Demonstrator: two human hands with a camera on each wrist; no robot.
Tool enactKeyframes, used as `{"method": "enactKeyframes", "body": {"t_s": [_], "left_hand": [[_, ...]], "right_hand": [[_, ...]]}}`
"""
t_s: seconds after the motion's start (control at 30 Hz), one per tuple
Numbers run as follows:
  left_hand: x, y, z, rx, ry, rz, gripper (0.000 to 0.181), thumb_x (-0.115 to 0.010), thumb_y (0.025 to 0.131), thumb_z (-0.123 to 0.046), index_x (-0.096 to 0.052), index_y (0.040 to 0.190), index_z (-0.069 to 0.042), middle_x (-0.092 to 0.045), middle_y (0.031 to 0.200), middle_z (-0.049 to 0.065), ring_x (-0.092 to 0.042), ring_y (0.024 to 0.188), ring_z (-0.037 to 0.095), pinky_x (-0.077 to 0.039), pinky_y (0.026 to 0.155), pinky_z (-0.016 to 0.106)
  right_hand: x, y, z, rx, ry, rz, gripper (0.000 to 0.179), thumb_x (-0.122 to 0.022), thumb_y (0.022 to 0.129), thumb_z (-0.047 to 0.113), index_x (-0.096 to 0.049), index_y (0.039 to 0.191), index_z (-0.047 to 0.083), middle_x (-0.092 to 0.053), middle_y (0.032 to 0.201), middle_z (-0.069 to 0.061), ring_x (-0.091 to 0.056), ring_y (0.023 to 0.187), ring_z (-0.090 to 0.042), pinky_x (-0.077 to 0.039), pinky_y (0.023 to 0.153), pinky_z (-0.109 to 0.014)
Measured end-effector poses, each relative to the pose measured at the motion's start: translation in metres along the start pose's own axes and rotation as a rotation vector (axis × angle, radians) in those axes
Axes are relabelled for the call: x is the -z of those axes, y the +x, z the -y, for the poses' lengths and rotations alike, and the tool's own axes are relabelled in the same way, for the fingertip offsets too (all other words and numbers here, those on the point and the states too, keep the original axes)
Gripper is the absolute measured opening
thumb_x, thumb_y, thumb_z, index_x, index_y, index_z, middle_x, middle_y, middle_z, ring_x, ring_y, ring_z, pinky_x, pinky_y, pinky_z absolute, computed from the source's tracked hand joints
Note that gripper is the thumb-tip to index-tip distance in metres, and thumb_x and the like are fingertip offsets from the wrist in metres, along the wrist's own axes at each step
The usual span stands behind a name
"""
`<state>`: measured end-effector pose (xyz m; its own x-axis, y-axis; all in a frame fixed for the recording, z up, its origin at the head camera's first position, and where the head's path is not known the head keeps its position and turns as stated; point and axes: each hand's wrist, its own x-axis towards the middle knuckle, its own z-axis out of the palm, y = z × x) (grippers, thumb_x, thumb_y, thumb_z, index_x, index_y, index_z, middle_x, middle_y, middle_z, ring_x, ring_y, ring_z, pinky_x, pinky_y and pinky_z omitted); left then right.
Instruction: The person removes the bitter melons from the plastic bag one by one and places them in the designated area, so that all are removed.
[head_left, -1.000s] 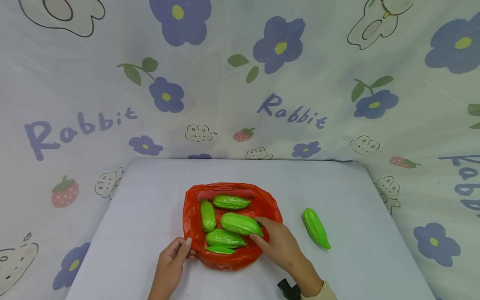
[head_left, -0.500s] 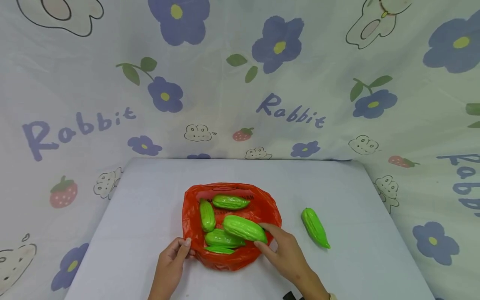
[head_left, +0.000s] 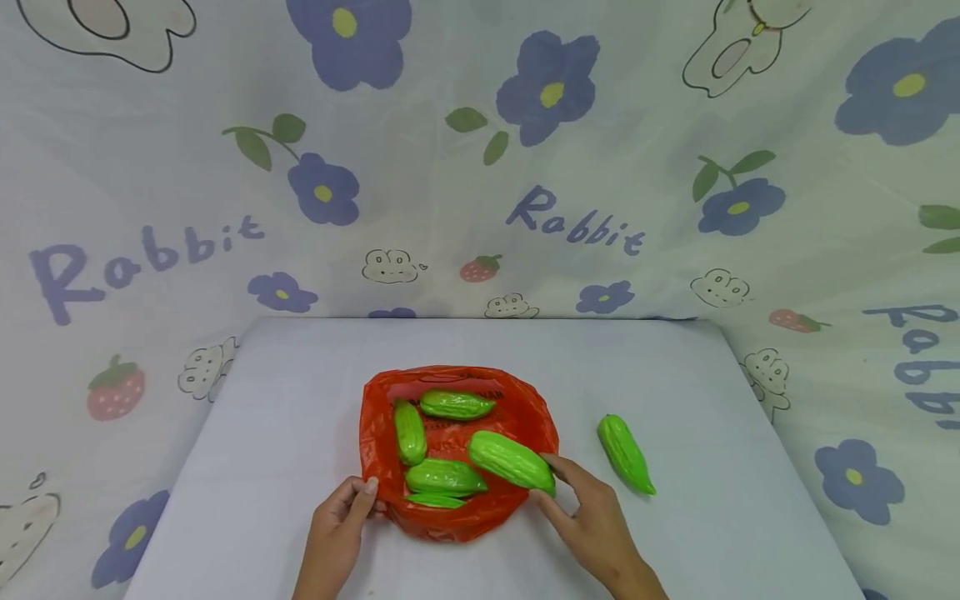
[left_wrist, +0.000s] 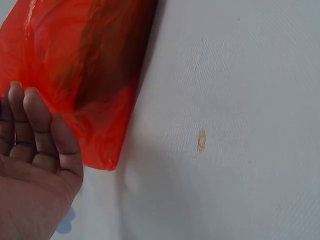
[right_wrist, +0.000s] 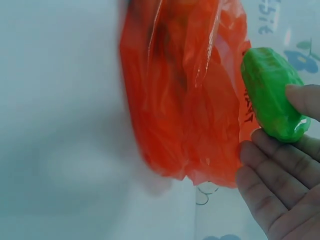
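Observation:
A red plastic bag [head_left: 450,527] stands on the table with its mouth spread wide. Several bumpy green bitter melons, such as one at the back [head_left: 457,405], lie inside it. At the bag's left front edge, my left hand [head_left: 336,529] pinches the rim between thumb and fingers. My right hand [head_left: 596,517] holds one bitter melon [head_left: 512,461] by its pointed end, tilted over the bag's right side. The right wrist view shows the thumb on top of this melon [right_wrist: 272,92] and fingers beneath, above the bag's rim. Left fingers [left_wrist: 37,110] overlap the bag's side in the left wrist view.
Another bitter melon [head_left: 627,454] lies on the white table [head_left: 720,533] to the right of the bag. Behind the table hangs a pale cloth [head_left: 420,167] printed with flowers and rabbits. A small brown mark [left_wrist: 201,140] shows on the tabletop.
My right hand has drawn the held bitter melon right and slightly toward me, from the bag's middle to its right rim. My left hand stays at the bag's edge.

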<state>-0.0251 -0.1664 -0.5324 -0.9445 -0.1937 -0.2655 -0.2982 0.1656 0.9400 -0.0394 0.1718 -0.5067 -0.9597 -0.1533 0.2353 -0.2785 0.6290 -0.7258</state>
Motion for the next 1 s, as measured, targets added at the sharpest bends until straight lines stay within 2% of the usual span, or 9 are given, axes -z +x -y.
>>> {"method": "enactKeyframes", "body": {"t_s": [0.23, 0.5, 0.73, 1.0], "left_hand": [[0.000, 0.001, 0.002, -0.001, -0.002, 0.002, 0.038, -0.056, 0.110, -0.036, -0.063, 0.096, -0.001, -0.067, 0.091, 0.008, -0.064, 0.089, 0.016, -0.056, 0.082, 0.027], [0.000, -0.002, -0.003, 0.018, 0.025, -0.012, 0.041, -0.056, 0.109, -0.041, -0.064, 0.097, -0.003, -0.068, 0.091, 0.009, -0.064, 0.089, 0.018, -0.056, 0.081, 0.028], [0.000, -0.001, -0.003, 0.029, 0.029, -0.011, 0.041, -0.056, 0.109, -0.042, -0.064, 0.098, -0.003, -0.068, 0.092, 0.009, -0.064, 0.090, 0.018, -0.056, 0.082, 0.028], [0.000, -0.002, -0.003, 0.024, 0.011, 0.005, 0.041, -0.056, 0.109, -0.042, -0.064, 0.099, -0.002, -0.067, 0.093, 0.009, -0.063, 0.089, 0.018, -0.055, 0.080, 0.028]], "right_hand": [[0.004, -0.003, -0.001, -0.015, -0.015, -0.071, 0.058, -0.091, 0.082, 0.009, -0.067, 0.134, 0.020, -0.070, 0.126, 0.016, -0.069, 0.113, -0.009, -0.058, 0.093, -0.035], [0.012, -0.005, -0.007, -0.017, -0.037, -0.116, 0.057, -0.091, 0.081, 0.006, -0.067, 0.132, 0.015, -0.072, 0.124, 0.011, -0.070, 0.113, -0.012, -0.058, 0.092, -0.034], [0.018, -0.007, -0.009, -0.024, -0.006, -0.169, 0.056, -0.090, 0.081, 0.002, -0.067, 0.131, 0.013, -0.074, 0.121, 0.007, -0.072, 0.110, -0.014, -0.059, 0.090, -0.037], [0.023, -0.010, -0.017, -0.078, -0.017, -0.211, 0.055, -0.090, 0.081, 0.002, -0.067, 0.130, 0.011, -0.076, 0.117, 0.002, -0.073, 0.108, -0.019, -0.054, 0.091, -0.021]]}}
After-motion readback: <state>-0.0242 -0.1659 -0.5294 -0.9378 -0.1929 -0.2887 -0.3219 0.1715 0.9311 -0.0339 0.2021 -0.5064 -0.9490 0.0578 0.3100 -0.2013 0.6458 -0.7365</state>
